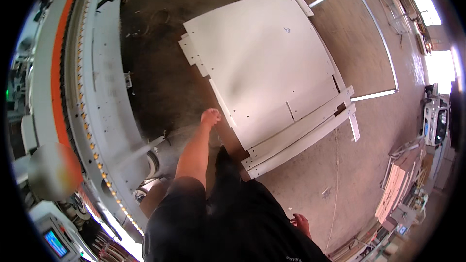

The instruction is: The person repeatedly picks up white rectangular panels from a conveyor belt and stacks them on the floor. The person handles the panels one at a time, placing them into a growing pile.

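Taking the middle of your view as the dial's centre, you are wearing a black shirt (238, 228) whose pale lettering is showing near the hem at 5 o'clock. A small grey mark (287, 30) is sitting on the white panel (262, 68) at 1 o'clock, too small to make out. At 8 o'clock a control screen (56, 242) is glowing blue, its characters too small to tell.

A brown concrete floor (296, 191) is stretching around you. A long grey machine bed (104, 68) is running down from 11 to 7 o'clock, with an orange band (60, 68) and a row of yellow studs (90, 136) following its length. At 2 o'clock a pale metal frame (379, 26) is reaching out past the panel. Daylight is coming through windows (441, 68) between 2 and 3 o'clock, a white vehicle (429, 116) is standing at 3, and stacked boards (395, 191) are lying at 4.

The panel is lying flat, a brown board (231, 139) showing beneath its near left edge, and white strips (297, 129) are lying along its side at 4 o'clock. Your left hand (211, 116) is hovering close in at 9 o'clock, just beside that edge, its fingers curling inward; whether they are touching or gripping anything, you cannot tell from here. Your right hand (301, 224) is hanging at 5 o'clock, well apart from the panel, partly hidden by your shirt; its fingers are bending loosely, and their hold cannot be told.
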### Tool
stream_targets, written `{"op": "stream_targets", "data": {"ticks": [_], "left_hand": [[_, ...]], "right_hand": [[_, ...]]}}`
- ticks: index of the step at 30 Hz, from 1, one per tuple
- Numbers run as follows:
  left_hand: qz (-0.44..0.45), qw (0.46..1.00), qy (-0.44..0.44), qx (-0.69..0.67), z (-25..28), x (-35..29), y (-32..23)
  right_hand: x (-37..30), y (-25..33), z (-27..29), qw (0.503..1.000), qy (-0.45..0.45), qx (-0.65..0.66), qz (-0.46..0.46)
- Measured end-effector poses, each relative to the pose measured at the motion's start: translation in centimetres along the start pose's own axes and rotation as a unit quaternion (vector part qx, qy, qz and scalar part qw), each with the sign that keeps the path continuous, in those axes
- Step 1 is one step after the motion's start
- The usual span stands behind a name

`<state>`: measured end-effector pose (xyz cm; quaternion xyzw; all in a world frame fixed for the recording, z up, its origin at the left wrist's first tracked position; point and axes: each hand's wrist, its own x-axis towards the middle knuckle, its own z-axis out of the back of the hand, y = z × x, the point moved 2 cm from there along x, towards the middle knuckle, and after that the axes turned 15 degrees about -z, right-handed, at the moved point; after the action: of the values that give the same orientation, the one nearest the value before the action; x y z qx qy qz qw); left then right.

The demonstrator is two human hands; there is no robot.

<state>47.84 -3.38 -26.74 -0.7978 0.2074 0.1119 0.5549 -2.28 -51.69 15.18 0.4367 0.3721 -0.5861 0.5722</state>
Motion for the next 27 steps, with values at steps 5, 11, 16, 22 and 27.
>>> {"op": "stream_targets", "data": {"ticks": [5, 11, 16, 22, 27], "left_hand": [[-0.042, 0.953, -0.155, 0.255, -0.3, 12.3, -6.9], [0.034, 0.954, -0.252, 0.157, 4.7, 22.6, -4.8], [-0.053, 0.939, -0.289, 0.177, 7.6, 27.1, -2.9], [-0.008, 0.936, -0.306, 0.173, 2.0, 22.5, -5.4], [0.048, 0.926, -0.308, 0.21, -6.4, 10.7, -8.5]], "right_hand": [[-4.4, -7.1, -4.2, 0.991, -0.088, -0.105, -0.004], [-4.7, -16.7, -1.5, 0.963, -0.096, -0.224, -0.117], [-6.1, -7.8, -0.9, 0.981, -0.049, -0.158, -0.099], [-2.1, -4.0, 0.7, 0.975, -0.062, 0.076, -0.2], [8.2, 5.1, 2.0, 0.995, -0.06, -0.083, -0.02]]}}
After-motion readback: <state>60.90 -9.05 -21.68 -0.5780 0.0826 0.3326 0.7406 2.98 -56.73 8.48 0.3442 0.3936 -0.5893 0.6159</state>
